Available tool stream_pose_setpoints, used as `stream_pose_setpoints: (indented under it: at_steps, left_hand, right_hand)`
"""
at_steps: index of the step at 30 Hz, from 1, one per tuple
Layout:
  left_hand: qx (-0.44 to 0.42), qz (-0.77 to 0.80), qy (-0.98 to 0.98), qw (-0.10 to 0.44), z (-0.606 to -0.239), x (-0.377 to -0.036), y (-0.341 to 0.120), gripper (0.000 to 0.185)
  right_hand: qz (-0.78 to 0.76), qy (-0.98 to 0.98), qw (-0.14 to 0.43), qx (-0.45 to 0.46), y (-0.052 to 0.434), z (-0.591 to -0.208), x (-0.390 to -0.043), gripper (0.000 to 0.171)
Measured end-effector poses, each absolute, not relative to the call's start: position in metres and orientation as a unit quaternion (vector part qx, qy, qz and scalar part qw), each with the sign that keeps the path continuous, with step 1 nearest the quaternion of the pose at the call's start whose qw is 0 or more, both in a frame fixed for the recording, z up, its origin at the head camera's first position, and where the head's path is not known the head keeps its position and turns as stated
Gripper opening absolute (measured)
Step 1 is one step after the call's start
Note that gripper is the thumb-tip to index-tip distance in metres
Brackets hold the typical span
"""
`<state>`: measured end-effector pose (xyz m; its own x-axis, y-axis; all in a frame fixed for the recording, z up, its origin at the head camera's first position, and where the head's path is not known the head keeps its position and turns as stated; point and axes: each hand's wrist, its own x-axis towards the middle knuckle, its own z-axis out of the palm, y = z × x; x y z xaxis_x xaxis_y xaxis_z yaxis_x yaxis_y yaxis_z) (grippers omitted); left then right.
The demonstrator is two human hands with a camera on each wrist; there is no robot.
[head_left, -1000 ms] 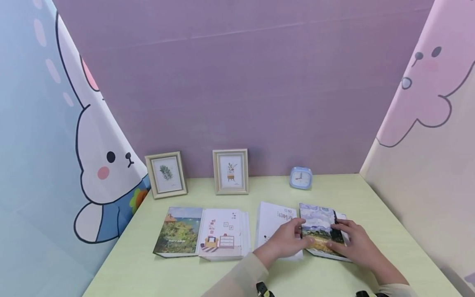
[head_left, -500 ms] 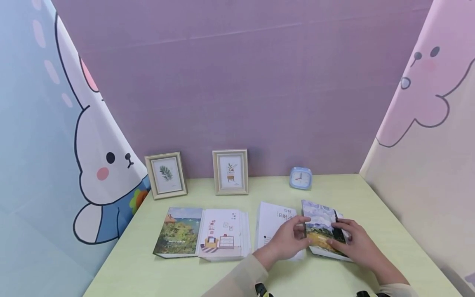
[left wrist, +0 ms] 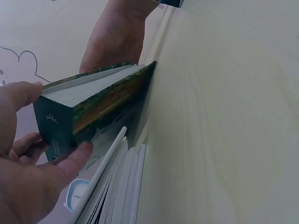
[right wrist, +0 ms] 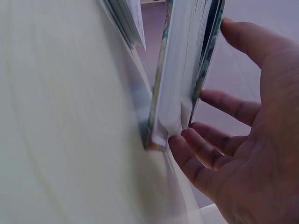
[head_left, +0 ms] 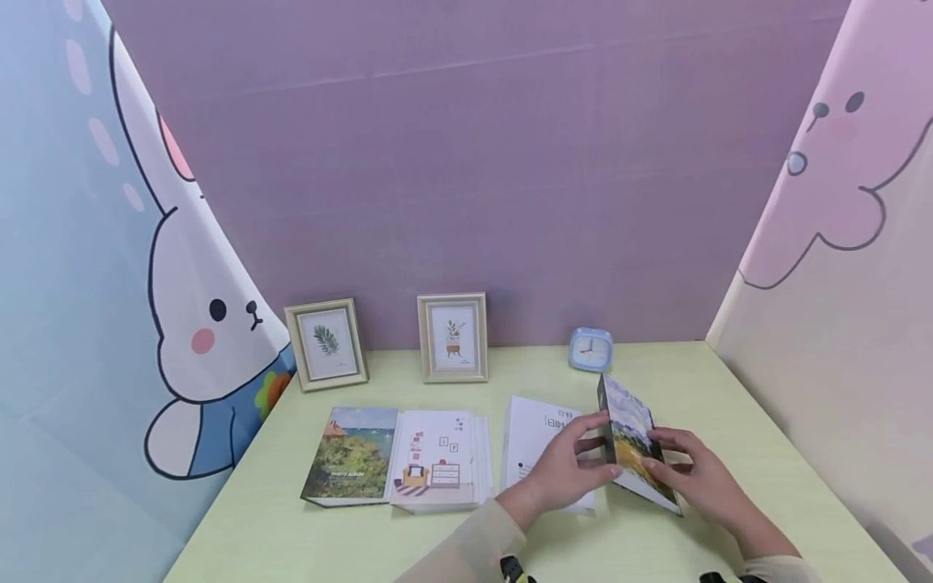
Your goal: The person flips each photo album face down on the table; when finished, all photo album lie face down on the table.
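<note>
A thick photo album (head_left: 628,437) with a painted landscape cover stands tilted over the table's right side, its spine raised toward my left hand (head_left: 564,470). That hand holds the album across its dark green spine (left wrist: 53,123), thumb on one cover and fingers on the opposite side. My right hand (head_left: 703,478) has its thumb on the painted cover and fingertips at the page edge; in the right wrist view its fingers (right wrist: 229,109) lie against the cover and pages. A white album (head_left: 535,441) lies just left, partly covered by my left hand.
Left of these lie a green landscape album (head_left: 353,453) and a white album with a furniture drawing (head_left: 433,478). Two picture frames (head_left: 326,344) and a blue clock (head_left: 591,350) stand at the back of the table (head_left: 379,546). Fabric walls (head_left: 510,178) enclose it.
The painted album has tipped up from lying nearly flat, its left edge rising so the spine shows. My left fingers have moved round the spine; the right hand stays at the other edge.
</note>
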<state>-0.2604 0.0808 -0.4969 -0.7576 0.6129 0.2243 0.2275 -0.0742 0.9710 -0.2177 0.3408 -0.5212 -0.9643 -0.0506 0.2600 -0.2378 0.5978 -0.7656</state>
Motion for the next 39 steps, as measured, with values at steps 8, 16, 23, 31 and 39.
stream_pose_setpoints:
  at_steps: [8,16,23,31,39]
  left_hand:
    - [0.324,0.676,0.646,0.142,-0.493,-0.261,0.082,0.068]
    - [0.331,0.678,0.645,0.123,-0.491,-0.257,0.083,0.067]
    - [0.350,0.701,0.612,0.104,-0.489,-0.255,0.086,0.061]
    - [0.348,0.713,0.602,0.090,-0.495,-0.251,0.090,0.057]
    - [0.325,0.724,0.596,0.125,-0.502,-0.248,0.095,0.061]
  right_hand:
    - [0.438,-0.884,0.122,0.107,0.339,-0.521,-0.218,0.048]
    - [0.454,-0.862,0.145,0.170,0.334,-0.517,-0.217,0.046]
    - [0.507,-0.825,0.142,0.208,0.327,-0.513,-0.217,0.046]
    - [0.544,-0.795,0.162,0.212,0.322,-0.509,-0.215,0.046]
    - [0.570,-0.787,0.145,0.188,0.326,-0.510,-0.212,0.041]
